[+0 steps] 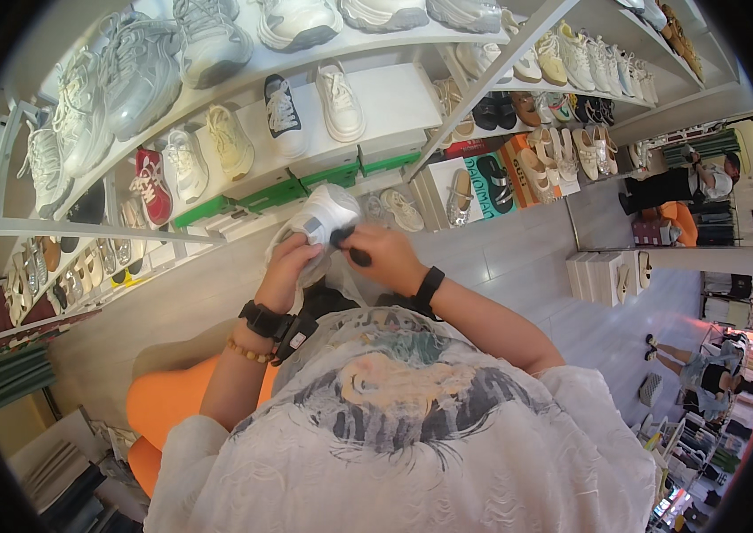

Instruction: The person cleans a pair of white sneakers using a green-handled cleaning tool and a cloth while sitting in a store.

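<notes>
A white sneaker [331,208] with a grey patch is held up in front of my body, its sole side partly hidden by my fingers. My left hand [287,266] grips it from below and to the left. In my right hand [384,254] is a small black-handled brush [344,236], blurred, with its dark head at the sneaker's side. Whether the bristles touch the shoe cannot be made out. Some thin pale material [347,281] hangs beneath the sneaker, over my lap.
White shelves [389,90] of shoes rise ahead, with green-edged shoeboxes [329,174] below. Pale sneakers [403,210] stand low by the floor. An orange seat [170,393] is under me. At right are stacked boxes [593,276], a mirror [689,186] and a person [709,380] farther off.
</notes>
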`<act>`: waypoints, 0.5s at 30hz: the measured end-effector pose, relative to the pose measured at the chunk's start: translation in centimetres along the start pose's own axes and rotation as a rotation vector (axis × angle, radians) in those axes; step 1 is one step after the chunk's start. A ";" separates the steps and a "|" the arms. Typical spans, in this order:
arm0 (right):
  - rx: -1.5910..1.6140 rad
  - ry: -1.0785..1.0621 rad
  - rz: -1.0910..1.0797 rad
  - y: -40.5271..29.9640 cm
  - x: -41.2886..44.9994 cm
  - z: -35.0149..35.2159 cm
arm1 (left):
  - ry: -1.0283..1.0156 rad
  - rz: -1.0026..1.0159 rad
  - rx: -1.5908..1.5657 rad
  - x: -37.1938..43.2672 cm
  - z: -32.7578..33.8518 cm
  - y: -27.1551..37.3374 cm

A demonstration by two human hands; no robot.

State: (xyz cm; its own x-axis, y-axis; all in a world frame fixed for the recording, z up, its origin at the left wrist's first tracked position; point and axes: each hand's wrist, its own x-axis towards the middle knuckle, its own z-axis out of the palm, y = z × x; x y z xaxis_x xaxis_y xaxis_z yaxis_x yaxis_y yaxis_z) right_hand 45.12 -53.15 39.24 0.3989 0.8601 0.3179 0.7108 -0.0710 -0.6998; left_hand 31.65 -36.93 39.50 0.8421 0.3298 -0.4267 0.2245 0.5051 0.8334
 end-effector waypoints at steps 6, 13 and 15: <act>0.101 0.061 0.025 -0.6 1.1 -1.1 | 0.055 0.008 -0.115 -0.6 0.6 1.8; 0.141 0.310 0.202 -2.7 4.0 -4.6 | 0.005 0.030 -0.184 -0.4 0.4 0.5; 0.009 0.289 0.101 -2.5 3.7 -3.2 | -0.031 0.038 -0.101 -0.7 1.3 0.5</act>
State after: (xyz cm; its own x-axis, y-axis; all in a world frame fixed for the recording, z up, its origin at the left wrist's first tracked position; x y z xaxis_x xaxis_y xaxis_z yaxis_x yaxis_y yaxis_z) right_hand 46.68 -51.37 44.22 0.6166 0.6693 0.4145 0.6543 -0.1429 -0.7426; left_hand 31.82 -37.90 40.68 0.8645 0.3260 -0.3827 0.1424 0.5712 0.8084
